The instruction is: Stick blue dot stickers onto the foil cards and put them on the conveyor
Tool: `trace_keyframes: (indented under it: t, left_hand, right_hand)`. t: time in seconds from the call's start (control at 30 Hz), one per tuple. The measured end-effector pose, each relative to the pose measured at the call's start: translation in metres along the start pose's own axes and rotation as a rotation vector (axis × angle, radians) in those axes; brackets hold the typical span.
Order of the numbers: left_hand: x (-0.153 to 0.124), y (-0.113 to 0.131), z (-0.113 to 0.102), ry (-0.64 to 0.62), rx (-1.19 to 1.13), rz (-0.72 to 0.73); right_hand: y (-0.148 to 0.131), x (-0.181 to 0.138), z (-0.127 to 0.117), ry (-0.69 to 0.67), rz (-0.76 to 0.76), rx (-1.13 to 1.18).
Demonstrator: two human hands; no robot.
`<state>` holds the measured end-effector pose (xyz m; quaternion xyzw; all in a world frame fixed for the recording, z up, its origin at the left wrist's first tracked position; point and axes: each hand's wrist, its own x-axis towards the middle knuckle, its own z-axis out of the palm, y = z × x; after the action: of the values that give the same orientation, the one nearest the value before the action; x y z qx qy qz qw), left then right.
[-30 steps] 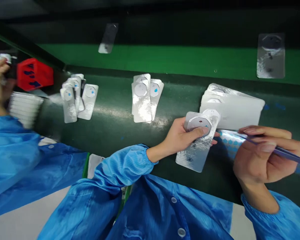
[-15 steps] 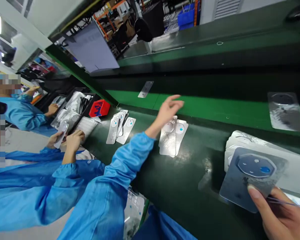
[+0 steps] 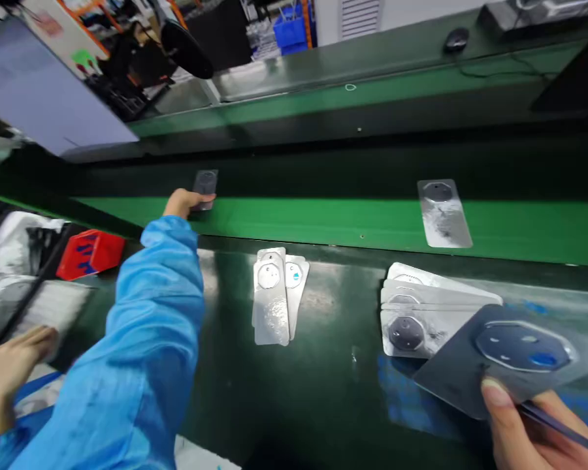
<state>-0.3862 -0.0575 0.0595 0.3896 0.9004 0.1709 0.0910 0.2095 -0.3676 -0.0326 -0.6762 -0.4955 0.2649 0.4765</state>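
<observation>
From my remote seat, I see the left hand [image 3: 180, 203] stretched out flat, its fingertips [image 3: 198, 200] on a dark foil card [image 3: 206, 183] lying on the green shelf strip [image 3: 333, 219]; I cannot tell whether it grips. The right hand [image 3: 529, 437] pinches a larger dark card [image 3: 519, 359] at its lower edge, with a pair of tweezers [image 3: 563, 424] in the same hand. On the dark green bench [image 3: 333, 405] I count two piles of silver foil cards: at least two in the middle pile [image 3: 272, 297], at least three in the right pile [image 3: 421, 313], which the larger dark card overlaps. One silver foil card [image 3: 443, 213] lies on the strip. A red box [image 3: 91, 254] sits at left, its contents hidden.
</observation>
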Motion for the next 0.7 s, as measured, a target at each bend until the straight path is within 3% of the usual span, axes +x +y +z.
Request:
trace_keyframes:
  t: [0.07, 0.13, 0.2, 0.27, 0.37, 0.47, 0.53, 0.6, 0.7]
  left_hand:
    - [0.010, 0.001, 0.000, -0.003, -0.080, -0.044]
    - [0.011, 0.005, 0.001, 0.075, -0.181, 0.001]
    - [0.000, 0.014, 0.003, 0.158, -0.302, 0.107]
    - [-0.027, 0.029, 0.008, 0.136, -0.455, 0.288]
    - [-0.097, 0.061, 0.019, -0.234, -0.637, 0.696]
    - [-0.189, 0.096, 0.036, -0.533, -0.625, 0.866]
    - [-0.252, 0.114, 0.050, -0.661, -0.824, 0.808]
    - [-0.310, 0.123, 0.064, -0.753, -1.163, 0.559]
    - [-0.386, 0.121, 0.086, -1.034, -1.317, 0.232]
  right_hand:
    - [-0.010, 0.008, 0.002, 0.152, -0.020, -0.013]
    - [-0.015, 0.020, 0.005, 0.333, -0.049, 0.056]
    - [-0.015, 0.032, 0.008, 0.442, -0.051, 0.157]
    - [-0.014, 0.043, 0.009, 0.481, -0.052, 0.244]
    - [-0.011, 0.054, 0.008, 0.487, -0.104, 0.359]
    - [-0.010, 0.062, 0.007, 0.516, -0.162, 0.434]
    - [-0.010, 0.066, 0.007, 0.553, -0.177, 0.481]
    - [-0.010, 0.069, 0.005, 0.568, -0.168, 0.525]
    - [-0.009, 0.073, -0.001, 0.571, -0.145, 0.557]
